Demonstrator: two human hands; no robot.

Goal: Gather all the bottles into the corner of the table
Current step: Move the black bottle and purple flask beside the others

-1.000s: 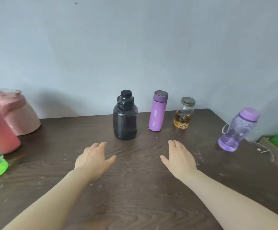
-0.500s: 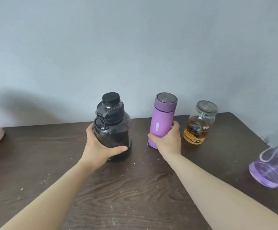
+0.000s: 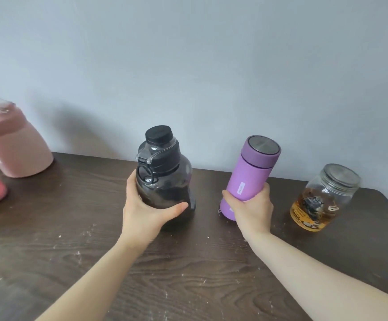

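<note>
Bottles now tilted, pink jug reappeared.

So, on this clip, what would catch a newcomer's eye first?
Two hands mid-table, each gripping a bottle: the left hand wraps a dark smoky bottle, the right hand a tilted purple flask. To their right stands a glass jar of amber liquid; pink containers blur at the left edge.

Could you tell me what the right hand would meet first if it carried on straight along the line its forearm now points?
The right hand, shut on the purple flask, points up and slightly left toward the wall. Nothing else stands in that line, so the wall seems first, though depth is hard to judge.
</note>
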